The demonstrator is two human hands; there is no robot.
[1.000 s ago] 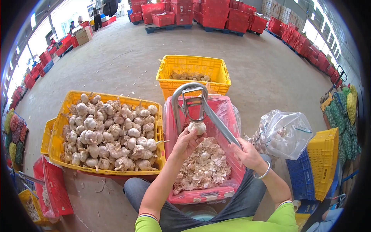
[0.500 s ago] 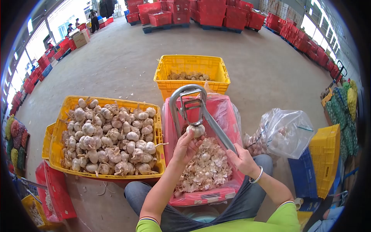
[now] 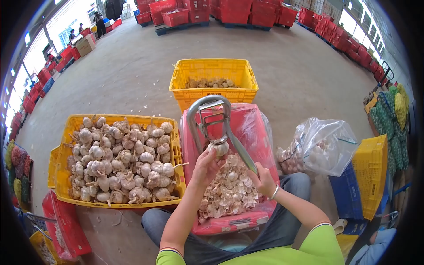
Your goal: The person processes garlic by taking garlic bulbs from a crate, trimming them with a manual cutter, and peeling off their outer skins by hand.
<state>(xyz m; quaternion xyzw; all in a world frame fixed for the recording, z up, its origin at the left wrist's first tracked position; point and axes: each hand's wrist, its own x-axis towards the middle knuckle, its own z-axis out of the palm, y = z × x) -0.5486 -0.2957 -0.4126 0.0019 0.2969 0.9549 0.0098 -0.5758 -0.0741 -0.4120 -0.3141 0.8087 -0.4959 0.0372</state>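
My left hand grips a garlic bulb from below, holding it against the lower end of a grey metal lever cutter. Wrapped round the cutter's handle is my right hand, with a bangle on its wrist. The cutter stands over a red tub lined with clear plastic, between my knees. Loose garlic skins and pieces lie in the tub below my hands. The blade's contact with the bulb is partly hidden by my fingers.
To the left stands a yellow crate heaped with whole garlic bulbs. Ahead, another yellow crate holds trimmed-off pieces. A clear plastic bag of garlic sits on the right, beside blue and yellow crates. Red bins line the far floor.
My right hand has moved left with the handle, bringing it closer to the cutter's frame. My left hand still holds the bulb under it. The whole view has shifted slightly.
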